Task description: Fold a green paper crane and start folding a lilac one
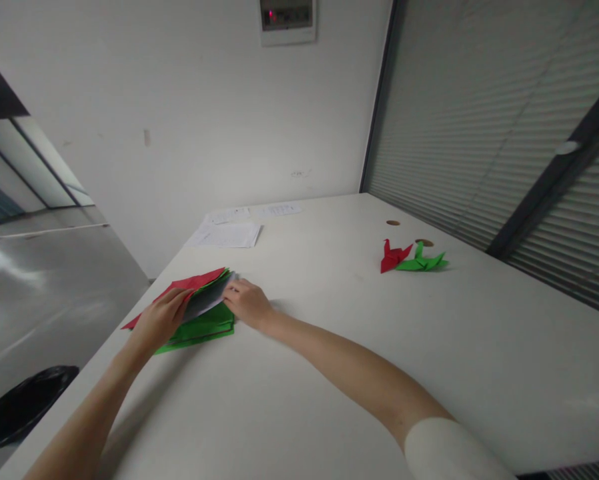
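A stack of coloured paper sheets (207, 327), red on top and green below, lies near the left edge of the white table (329, 373). My left hand (160, 319) rests on the stack's near left side, fingers curled over the red sheets. My right hand (247, 302) is at the stack's right edge, fingers pinched on the lifted upper sheets, whose grey-white undersides show. The lower green sheets stay flat on the table.
A folded red paper figure (392, 256) and a folded green one (423, 261) sit at the far right near two round holes in the tabletop. White printed papers (229, 233) lie at the far end by the wall. A black bin (22, 407) stands on the floor to the left.
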The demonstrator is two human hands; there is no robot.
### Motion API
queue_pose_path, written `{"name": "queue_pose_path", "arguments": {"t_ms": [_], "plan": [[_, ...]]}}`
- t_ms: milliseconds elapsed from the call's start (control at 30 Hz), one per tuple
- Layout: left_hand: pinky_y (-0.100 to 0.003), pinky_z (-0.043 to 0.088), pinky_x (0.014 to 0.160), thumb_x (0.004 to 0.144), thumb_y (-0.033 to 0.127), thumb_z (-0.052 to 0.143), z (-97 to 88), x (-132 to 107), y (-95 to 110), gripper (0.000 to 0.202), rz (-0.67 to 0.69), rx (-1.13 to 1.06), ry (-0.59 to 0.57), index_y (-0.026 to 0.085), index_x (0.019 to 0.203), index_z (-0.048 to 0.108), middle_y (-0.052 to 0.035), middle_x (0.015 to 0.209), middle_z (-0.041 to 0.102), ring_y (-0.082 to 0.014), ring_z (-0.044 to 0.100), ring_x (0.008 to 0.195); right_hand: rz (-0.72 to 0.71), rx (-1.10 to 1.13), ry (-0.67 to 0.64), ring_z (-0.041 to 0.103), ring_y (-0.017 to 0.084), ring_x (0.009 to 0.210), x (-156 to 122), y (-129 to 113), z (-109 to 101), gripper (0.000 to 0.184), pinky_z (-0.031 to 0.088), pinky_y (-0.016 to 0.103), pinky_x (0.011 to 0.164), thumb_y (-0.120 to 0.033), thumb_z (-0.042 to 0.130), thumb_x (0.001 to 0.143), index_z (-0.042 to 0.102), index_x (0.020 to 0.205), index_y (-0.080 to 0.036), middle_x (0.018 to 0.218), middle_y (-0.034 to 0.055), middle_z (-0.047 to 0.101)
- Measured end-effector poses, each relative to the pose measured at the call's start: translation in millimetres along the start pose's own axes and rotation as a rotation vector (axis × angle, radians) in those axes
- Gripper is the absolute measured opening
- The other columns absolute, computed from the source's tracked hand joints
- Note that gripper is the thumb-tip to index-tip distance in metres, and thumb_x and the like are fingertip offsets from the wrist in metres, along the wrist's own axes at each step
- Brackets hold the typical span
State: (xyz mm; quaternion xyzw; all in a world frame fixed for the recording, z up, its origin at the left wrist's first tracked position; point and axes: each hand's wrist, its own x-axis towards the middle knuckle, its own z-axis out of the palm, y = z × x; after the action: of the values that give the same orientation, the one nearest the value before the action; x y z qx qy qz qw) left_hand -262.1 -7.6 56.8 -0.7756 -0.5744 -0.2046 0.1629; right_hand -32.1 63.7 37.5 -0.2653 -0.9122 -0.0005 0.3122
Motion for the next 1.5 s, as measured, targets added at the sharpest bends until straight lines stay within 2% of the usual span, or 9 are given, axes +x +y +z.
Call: {"name": "queue_pose_path", "arguments": {"t_ms": [233,367,667,867,1000,1100,1233,1367,1500], "plan": [[-0.034,0.054,0.082,0.095,0.041,0.032,14.9,-6,-4,0.044,0.065,-0.065,-0.199,0.020,0.113,0.067,-0.0124,0.111,0.068,-0.0250,0.067,0.094,-0.119,0.130,0.199,0.055,0.021,0.103,-41,58,-87,0.009,0.045,0.038,0.093,-0.016,0.055,0.089,0.063,0.090,-0.018,0.105,0.0099,0.065],[-0.041,0.050,0.091,0.084,0.057,0.052,27.4,-8,7,0.048,0.120,-0.104,-0.354,0.024,0.116,0.066,-0.0112,0.117,0.065,-0.0295,0.063,0.105,0.013,0.345,0.271,0.062,0.018,0.096,-96,80,-136,0.005,0.049,0.036,0.088,-0.016,0.056,0.086,0.059,0.089,-0.019,0.101,0.0086,0.067],[-0.053,0.033,0.109,0.072,0.056,0.070,1.7,28,104,0.096,0.191,-0.425,-0.393,0.029,0.149,0.021,-0.0149,0.152,0.030,-0.0346,0.030,0.138,0.415,0.383,0.549,0.047,0.010,0.050,-173,99,-200,0.011,0.036,0.022,0.045,-0.032,0.055,0.087,0.055,0.091,-0.021,0.066,-0.0028,0.053],[-0.046,0.051,0.089,0.076,0.040,0.072,3.6,76,193,0.109,-0.023,-1.294,-0.325,0.039,0.147,-0.010,-0.0167,0.134,0.049,-0.0246,0.062,0.105,0.748,0.518,0.703,0.034,0.009,0.038,-175,125,-187,0.024,0.022,0.021,0.038,-0.041,0.057,0.079,0.051,0.091,-0.021,0.048,-0.0091,0.038],[-0.035,0.054,0.068,0.075,0.026,0.072,31.6,84,220,0.105,-0.217,-1.539,-0.355,0.034,0.148,-0.003,0.0000,0.085,0.062,-0.0123,0.063,0.063,0.868,0.530,0.498,0.038,0.011,0.038,-187,140,-163,0.026,0.024,0.021,0.039,-0.043,0.058,0.073,0.053,0.084,-0.021,0.046,-0.0086,0.042],[-0.036,0.054,0.069,0.077,0.025,0.065,54.2,80,219,0.083,-0.270,-1.430,-0.332,0.026,0.145,0.017,-0.0018,0.086,0.060,-0.0138,0.063,0.067,0.862,0.436,0.419,0.041,0.012,0.040,-198,146,-151,0.024,0.028,0.021,0.040,-0.042,0.054,0.074,0.054,0.083,-0.020,0.050,-0.0069,0.047],[-0.046,0.050,0.091,0.087,0.029,0.053,74.1,67,216,0.045,-0.122,-0.820,0.024,0.021,0.131,0.045,-0.0152,0.121,0.051,-0.0248,0.058,0.109,0.889,0.299,0.284,0.050,0.014,0.047,-205,150,-141,0.026,0.039,0.025,0.047,-0.039,0.050,0.078,0.058,0.089,-0.017,0.059,-0.0022,0.057],[-0.048,0.038,0.108,0.090,0.038,0.053,84.5,51,229,0.039,0.426,-0.499,-0.164,0.025,0.127,0.053,-0.0117,0.139,0.047,-0.0286,0.043,0.130,0.826,-0.018,0.208,0.064,0.023,0.084,-201,143,-142,0.038,0.050,0.037,0.078,-0.029,0.049,0.082,0.056,0.116,-0.014,0.100,0.0120,0.066],[-0.040,0.042,0.107,0.095,0.040,0.044,92.9,44,242,0.041,0.499,-0.474,-0.288,0.020,0.129,0.052,-0.0119,0.136,0.053,-0.0236,0.050,0.126,0.619,-0.171,0.079,0.050,0.026,0.121,-194,115,-137,0.039,0.038,0.041,0.104,-0.026,0.042,0.090,0.057,0.124,-0.013,0.130,0.0162,0.055]]}}
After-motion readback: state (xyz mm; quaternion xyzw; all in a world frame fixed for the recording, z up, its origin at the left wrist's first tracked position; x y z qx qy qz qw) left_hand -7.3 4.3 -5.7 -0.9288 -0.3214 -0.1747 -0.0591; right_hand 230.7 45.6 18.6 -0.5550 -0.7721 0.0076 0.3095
